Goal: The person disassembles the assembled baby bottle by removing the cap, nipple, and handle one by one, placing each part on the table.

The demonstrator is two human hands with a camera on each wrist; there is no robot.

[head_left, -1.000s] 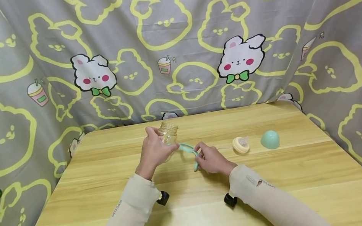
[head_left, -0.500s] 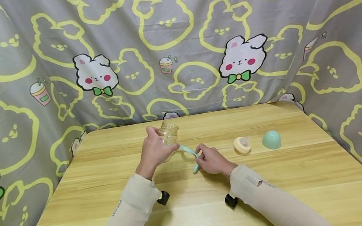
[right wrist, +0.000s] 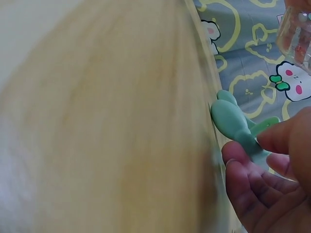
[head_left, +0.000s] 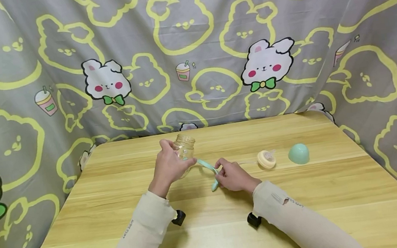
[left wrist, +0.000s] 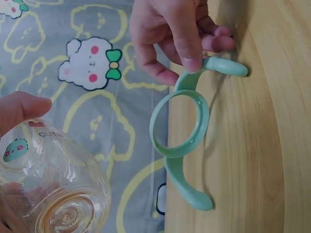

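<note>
The left hand (head_left: 169, 165) grips the clear bottle (head_left: 184, 146) above the counter (head_left: 213, 232) while the right hand (head_left: 233, 175) pinches the green handle ring (left wrist: 181, 127), not yet fitted; nipple collar (head_left: 266, 159) and cap (head_left: 298, 154) lie unattached

You are working with both hands crowded at the table's (head_left: 83, 225) centre: your left hand (head_left: 169, 166) is gripping the clear bottle (head_left: 185, 146) at 11 o'clock, and your right hand (head_left: 233, 175) is pinching the green handle ring (head_left: 207, 168) just beside it. At 3 o'clock the cream cap (head_left: 266, 159) and green dome lid (head_left: 298, 154) are blocking a sideways sweep. The printed curtain (head_left: 188, 49) is walling off 9, 12 and 3 o'clock, leaving bare wood toward 6 and 8 o'clock.
</note>
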